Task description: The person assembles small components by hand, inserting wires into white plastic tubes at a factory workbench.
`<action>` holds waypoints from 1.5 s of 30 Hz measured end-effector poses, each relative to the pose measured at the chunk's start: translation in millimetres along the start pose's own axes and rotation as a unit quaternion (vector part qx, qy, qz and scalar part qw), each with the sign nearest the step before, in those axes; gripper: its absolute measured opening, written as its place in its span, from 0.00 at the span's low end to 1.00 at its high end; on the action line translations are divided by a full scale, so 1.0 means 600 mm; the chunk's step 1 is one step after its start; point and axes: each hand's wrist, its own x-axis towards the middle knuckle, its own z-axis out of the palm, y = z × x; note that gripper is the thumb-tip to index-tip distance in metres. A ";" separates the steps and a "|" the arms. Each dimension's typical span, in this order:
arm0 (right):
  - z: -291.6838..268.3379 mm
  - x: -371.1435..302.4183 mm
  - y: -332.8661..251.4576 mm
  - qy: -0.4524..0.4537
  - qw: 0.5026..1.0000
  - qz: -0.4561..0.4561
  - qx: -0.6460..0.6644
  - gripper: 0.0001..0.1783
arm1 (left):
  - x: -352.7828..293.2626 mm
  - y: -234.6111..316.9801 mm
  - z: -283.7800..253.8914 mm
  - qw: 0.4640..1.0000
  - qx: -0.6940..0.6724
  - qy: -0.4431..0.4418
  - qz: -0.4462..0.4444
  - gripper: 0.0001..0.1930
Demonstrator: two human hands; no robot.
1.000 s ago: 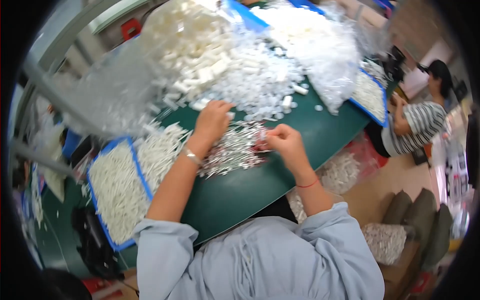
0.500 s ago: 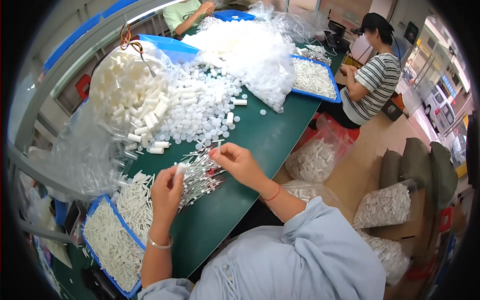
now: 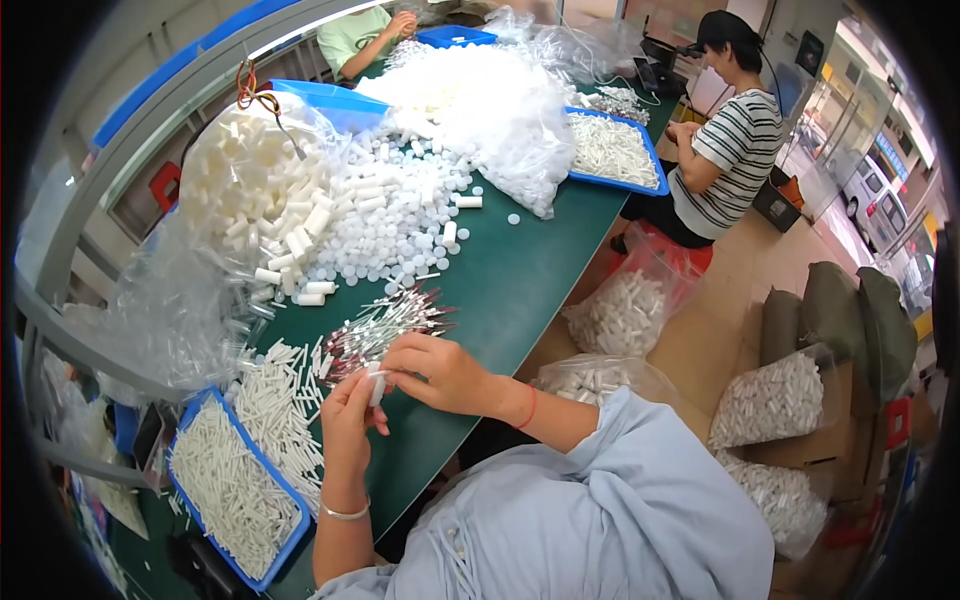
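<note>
My left hand [image 3: 348, 425] is closed around a short white cylinder [image 3: 377, 384], held upright just above the near edge of the table. My right hand [image 3: 438, 375] meets it from the right, its fingertips pinched at the upper part of the cylinder. A thin white stick is in that pinch, mostly hidden by the fingers. Just beyond both hands lies a pile of thin metallic pieces with white and dark red parts [image 3: 385, 325]. Loose thin white sticks [image 3: 275, 410] are heaped left of my left hand, beside a blue tray [image 3: 243, 447] full of the same sticks.
White discs [image 3: 390, 215] and larger white cylinders [image 3: 315, 288] cover the green table [image 3: 500, 310] further back, with clear plastic bags [image 3: 520, 130] around them. Another blue tray [image 3: 655, 160] stands at the far right. Two people work across the table. Filled bags [image 3: 770, 405] lie on the floor.
My right hand has moved down and left with its thin stick to the cylinder. My left hand has come slightly lower and nearer to me. The hands now meet.
</note>
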 end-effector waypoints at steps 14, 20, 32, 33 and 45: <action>-0.014 0.037 -0.004 -0.207 0.957 -0.104 -0.176 0.16 | -0.010 0.026 -0.033 0.984 0.175 -0.010 -0.026 0.23; 0.015 0.059 -0.010 -0.281 0.955 -0.065 -0.077 0.20 | 0.003 0.024 -0.050 0.990 0.130 -0.017 -0.059 0.26; 0.005 0.078 0.068 -0.124 0.985 0.099 -0.074 0.12 | 0.240 0.055 -0.218 0.663 0.648 0.176 0.330 0.09; -0.004 0.071 0.064 -0.108 0.985 0.100 -0.093 0.12 | 0.275 0.048 -0.243 0.624 0.687 0.157 0.339 0.07; -0.019 0.040 0.100 -0.079 0.994 0.074 -0.020 0.16 | 0.269 0.067 -0.277 0.726 0.610 0.082 0.305 0.12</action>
